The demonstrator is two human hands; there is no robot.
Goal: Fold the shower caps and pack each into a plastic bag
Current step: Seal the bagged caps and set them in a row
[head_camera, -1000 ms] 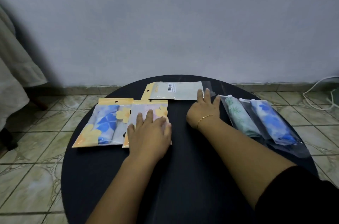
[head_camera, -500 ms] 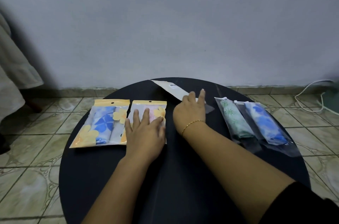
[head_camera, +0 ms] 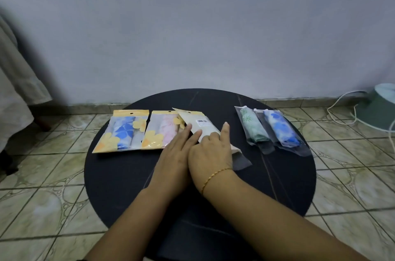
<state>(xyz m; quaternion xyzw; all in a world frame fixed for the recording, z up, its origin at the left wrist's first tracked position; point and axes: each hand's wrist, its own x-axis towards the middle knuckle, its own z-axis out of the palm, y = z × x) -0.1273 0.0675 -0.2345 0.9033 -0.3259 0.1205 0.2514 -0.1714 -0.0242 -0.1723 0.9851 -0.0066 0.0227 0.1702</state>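
I am handling the third bag (head_camera: 205, 130), the pale one with the barcode, lying slanted in the middle of the frame on the round dark worktop (head_camera: 119, 179). My right hand (head_camera: 210, 154) is resting on it with curled fingers, the forefinger straight; whether that grip is truly pinching the plastic I cannot tell. My left hand (head_camera: 177, 151) is lying flat, fingers straight, released, touching the bag's left edge. Two packed flowered bags (head_camera: 136, 132) are sitting left of centre, two clear rolled packs (head_camera: 267, 130) right. Next, I judge, I am needing to square and flatten this bag beside the others.
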